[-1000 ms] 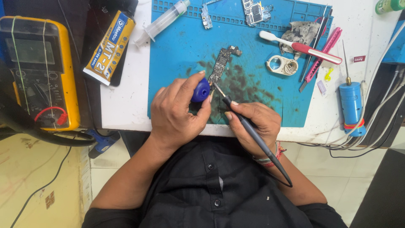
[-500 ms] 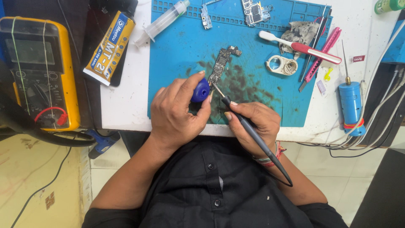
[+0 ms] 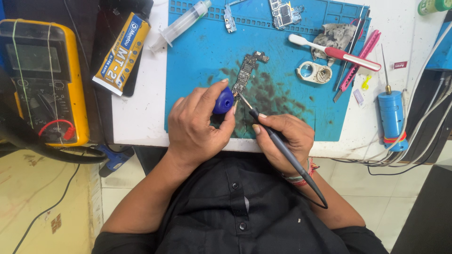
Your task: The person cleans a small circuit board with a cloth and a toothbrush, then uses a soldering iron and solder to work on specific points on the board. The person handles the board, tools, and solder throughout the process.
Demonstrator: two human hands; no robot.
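- Pinching a small round blue knob (image 3: 223, 101) between thumb and curled fingers, the left hand (image 3: 197, 127) rests at the near edge of the blue work mat (image 3: 207, 51); whatever the knob belongs to is hidden under the fingers.
- The right hand (image 3: 285, 141) holds a slim dark soldering iron (image 3: 278, 141) like a pen, its fingers pressed together around the shaft, and its metal tip lies at the near end of the long narrow circuit board (image 3: 246, 73).
- That board lies on the mat just beyond both hands, over a dark smudged patch; its near end is partly covered by the left thumb and the knob.
- Whether the tip actually touches the board cannot be told.
- The iron's cord runs back over the wrist and out of sight against the black shirt (image 3: 235, 211).
- Farther out lie a toothbrush (image 3: 334, 51), a syringe (image 3: 181, 23) and a yellow multimeter (image 3: 42, 75), whose left edge is cut off.
- Two more boards at the mat's far edge are cropped by the frame.
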